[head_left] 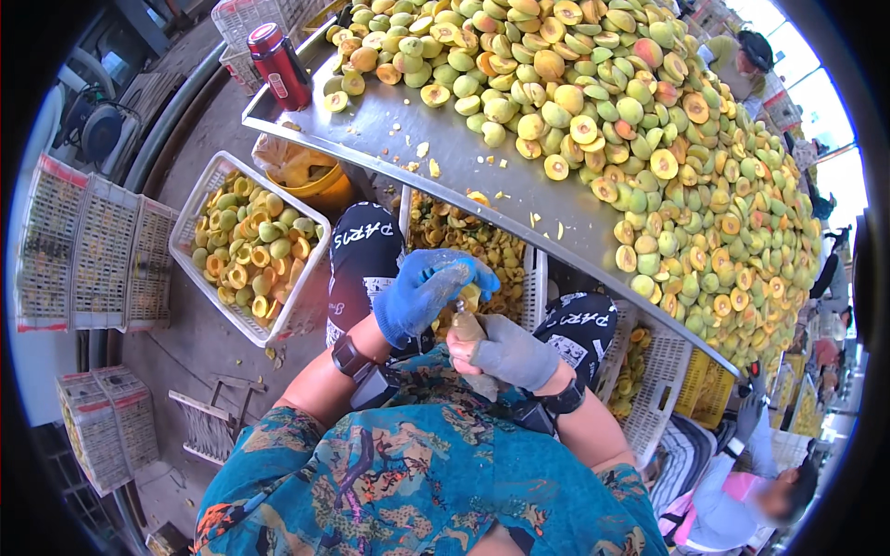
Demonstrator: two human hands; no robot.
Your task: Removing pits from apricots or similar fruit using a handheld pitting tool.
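A yellow fruit piece (472, 295) is sitting outside the table's (394, 127) near edge, its facing and long axis hiding behind your left hand (417, 295), which is pinching it. Your right hand (512, 353) is lying just bodyward and right, gripping a mostly hidden tool (482, 385) seemingly pointing toward the fruit.

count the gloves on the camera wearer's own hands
2: a blue glove on the left hand and a grey glove on the right hand. Both hands show, so none is hidden.
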